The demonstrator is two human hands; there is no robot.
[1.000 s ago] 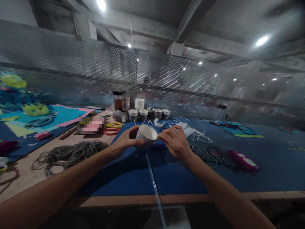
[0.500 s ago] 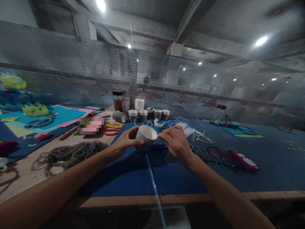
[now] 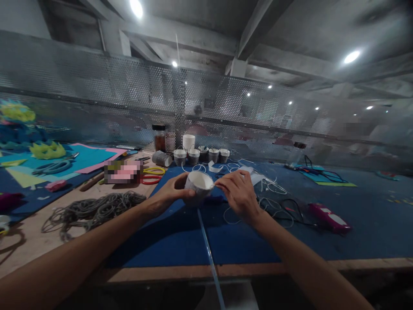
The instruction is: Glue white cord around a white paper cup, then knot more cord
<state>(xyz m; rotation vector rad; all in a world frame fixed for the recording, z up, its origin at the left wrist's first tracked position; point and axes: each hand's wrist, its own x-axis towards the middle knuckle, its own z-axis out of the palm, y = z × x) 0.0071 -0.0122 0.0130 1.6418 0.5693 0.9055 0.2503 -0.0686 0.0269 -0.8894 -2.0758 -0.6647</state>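
Observation:
My left hand (image 3: 176, 191) grips a paper cup (image 3: 200, 180) with a white inside and a grey covered outside, thumb on its near side. The cup tilts slightly with its mouth up. Beside its right rim, my right hand (image 3: 238, 193) has thumb and fingers pinched together; whatever they hold is too small to make out. Under the cup lies a dark blue object (image 3: 215, 199), partly hidden. A long clear stick (image 3: 207, 245) runs from below the cup over the table's front edge.
Several grey-wrapped cups (image 3: 213, 155) stand behind, next to a white cup stack (image 3: 189, 141) and a jar (image 3: 159, 138). Grey cord (image 3: 103, 206) lies heaped at left, near red-handled scissors (image 3: 151, 178). White cords (image 3: 272, 185) and a magenta device (image 3: 329, 218) are at right.
My right hand has shifted very slightly away from the cup's rim, its fingers still pinched. The left hand keeps the cup in nearly the same place.

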